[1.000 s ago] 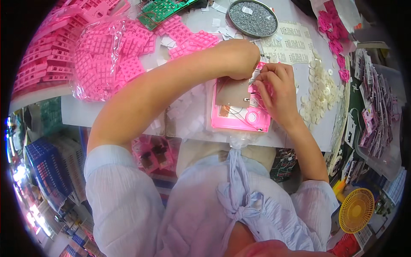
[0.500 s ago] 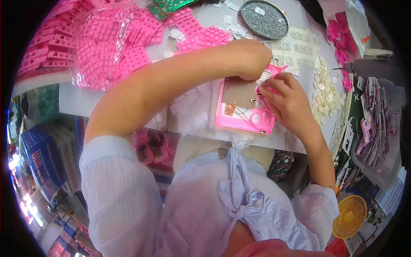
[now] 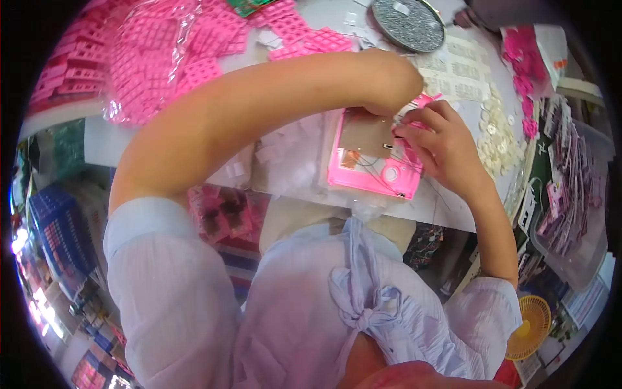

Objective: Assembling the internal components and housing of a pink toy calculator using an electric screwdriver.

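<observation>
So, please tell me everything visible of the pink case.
The pink case looks plastic, roughly rectangular and open, lying on the table. A brown-grey board covers part of its inside; at its near end are a coppery patch, thin wires and a ring. The right hand is over its right side; the left hand partly hides its far end. Touch is unclear.
</observation>
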A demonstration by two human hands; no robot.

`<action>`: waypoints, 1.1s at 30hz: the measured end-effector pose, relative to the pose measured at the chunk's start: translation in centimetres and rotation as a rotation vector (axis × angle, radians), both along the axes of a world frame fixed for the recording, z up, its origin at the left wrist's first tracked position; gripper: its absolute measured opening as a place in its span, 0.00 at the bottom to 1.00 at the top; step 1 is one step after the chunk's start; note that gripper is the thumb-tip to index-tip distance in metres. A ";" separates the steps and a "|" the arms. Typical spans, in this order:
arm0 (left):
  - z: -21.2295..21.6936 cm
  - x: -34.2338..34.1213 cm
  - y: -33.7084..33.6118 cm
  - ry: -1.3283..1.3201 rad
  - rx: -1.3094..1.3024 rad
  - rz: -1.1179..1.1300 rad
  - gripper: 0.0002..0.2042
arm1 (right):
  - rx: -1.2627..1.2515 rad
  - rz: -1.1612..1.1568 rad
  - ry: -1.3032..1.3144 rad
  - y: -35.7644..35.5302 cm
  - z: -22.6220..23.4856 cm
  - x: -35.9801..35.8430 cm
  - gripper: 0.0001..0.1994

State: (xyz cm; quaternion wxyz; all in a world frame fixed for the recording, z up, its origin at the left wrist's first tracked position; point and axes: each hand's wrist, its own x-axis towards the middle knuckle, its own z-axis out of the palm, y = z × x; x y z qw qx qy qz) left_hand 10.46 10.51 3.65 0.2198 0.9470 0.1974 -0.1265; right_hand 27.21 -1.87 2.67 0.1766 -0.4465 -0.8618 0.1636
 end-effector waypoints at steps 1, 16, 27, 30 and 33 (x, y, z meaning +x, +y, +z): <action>-0.4 -0.1 0.2 -0.021 0.009 -0.012 0.11 | -0.039 0.002 0.048 0.3 0.3 0.3 0.11; -3.2 -0.6 -0.5 -0.298 0.075 0.114 0.11 | 0.063 -0.266 -0.336 -2.4 -0.7 -3.5 0.19; -4.4 -5.0 -1.8 -0.716 0.396 0.431 0.10 | 0.065 -0.495 0.394 -2.4 -1.4 0.0 0.11; -4.2 -5.0 -3.3 -0.870 0.327 0.351 0.08 | -0.078 -0.580 0.486 -1.4 -0.3 -1.0 0.09; -4.0 -4.8 -5.2 -0.896 0.241 0.378 0.09 | -0.118 -0.567 0.442 -0.6 0.4 -1.7 0.07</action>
